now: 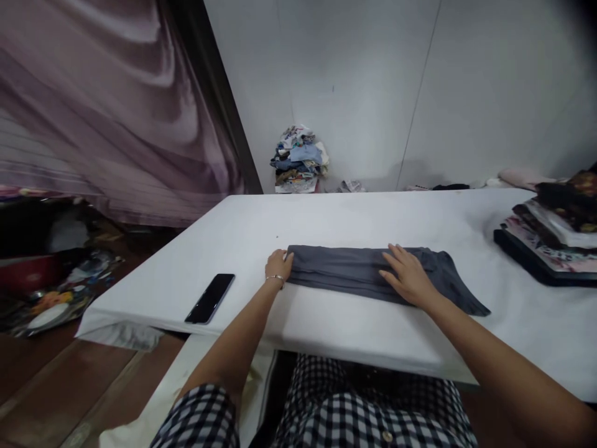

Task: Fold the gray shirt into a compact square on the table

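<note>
A dark grey folded garment (340, 267) lies in a long strip across the white-covered table, its right end flaring out. It looks like a pair of trousers, though the folds hide its full shape. At the strip's left end, my left hand (278, 266) grips the edge, thumb on the cloth and the other fingers curled at the side. My right hand (409, 277) rests on the right part of the cloth, palm down with fingers spread. A black phone (211, 298) lies left of my left forearm.
Folded clothes (555, 239) are stacked at the table's right side. Behind the table's far edge stands a tall pile of clothes (298, 158) against the white wall. A mauve curtain (140, 112) hangs at the left, above clutter (60, 298) on the tiled floor.
</note>
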Demonstrator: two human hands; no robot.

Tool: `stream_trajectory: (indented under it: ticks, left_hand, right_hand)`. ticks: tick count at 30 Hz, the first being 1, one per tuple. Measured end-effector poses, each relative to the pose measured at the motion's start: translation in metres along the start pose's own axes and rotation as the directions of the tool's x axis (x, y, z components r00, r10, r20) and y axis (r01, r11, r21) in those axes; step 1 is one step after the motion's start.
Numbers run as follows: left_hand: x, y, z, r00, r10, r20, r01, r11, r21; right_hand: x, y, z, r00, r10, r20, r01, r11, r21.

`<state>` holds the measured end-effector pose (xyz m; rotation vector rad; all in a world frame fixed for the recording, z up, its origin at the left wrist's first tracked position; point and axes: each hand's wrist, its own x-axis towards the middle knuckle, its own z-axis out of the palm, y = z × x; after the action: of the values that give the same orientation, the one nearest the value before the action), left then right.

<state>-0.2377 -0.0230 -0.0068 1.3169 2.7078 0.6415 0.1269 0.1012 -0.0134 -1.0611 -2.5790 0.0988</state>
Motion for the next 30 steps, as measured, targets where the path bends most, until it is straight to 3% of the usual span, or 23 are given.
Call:
stream_trajectory:
  ticks: [2,5,8,11,14,17,22,26,30]
  left_hand:
    - [0.008,-0.002,-0.004,0.984,-0.161,0.072,0.159,0.987,0.032]
    - [0.018,-0.001,-0.004,0.961,-0.229,0.156,0.223,0.973,0.055]
    - [0.027,0.002,0.001,0.945,-0.252,0.208,0.241,0.967,0.077]
    - [0.038,0.006,0.003,0.923,-0.260,0.284,0.241,0.965,0.099]
    - [0.045,0.008,-0.001,0.912,-0.242,0.331,0.219,0.970,0.105]
    - [0.047,0.008,-0.006,0.910,-0.236,0.340,0.216,0.972,0.098]
    - [0.047,0.006,-0.009,0.910,-0.250,0.330,0.234,0.968,0.089]
    - [0.045,0.009,-0.010,0.908,-0.271,0.320,0.265,0.962,0.062]
    - [0.035,0.015,-0.013,0.899,-0.298,0.322,0.324,0.945,-0.031]
  right_hand:
    - [0.002,-0.004,0.012,0.993,0.004,0.114,-0.005,1.000,0.005]
    - [0.005,-0.003,0.024,0.961,0.080,0.265,-0.076,0.997,-0.023]
    - [0.012,-0.015,0.023,0.970,0.117,0.212,-0.111,0.993,-0.041]
    - [0.024,-0.042,0.021,0.990,0.035,0.140,-0.036,0.999,0.003]
    - [0.031,-0.065,0.027,0.960,-0.054,0.274,0.035,0.997,0.076]
    - [0.034,-0.077,0.034,0.914,-0.049,0.403,0.003,0.994,0.113]
    - [0.042,-0.098,0.041,0.947,-0.108,0.302,0.060,0.985,0.164]
    - [0.045,-0.114,0.052,0.910,-0.187,0.370,0.121,0.973,0.194]
    - [0.043,-0.114,0.057,0.910,-0.188,0.371,0.116,0.971,0.209]
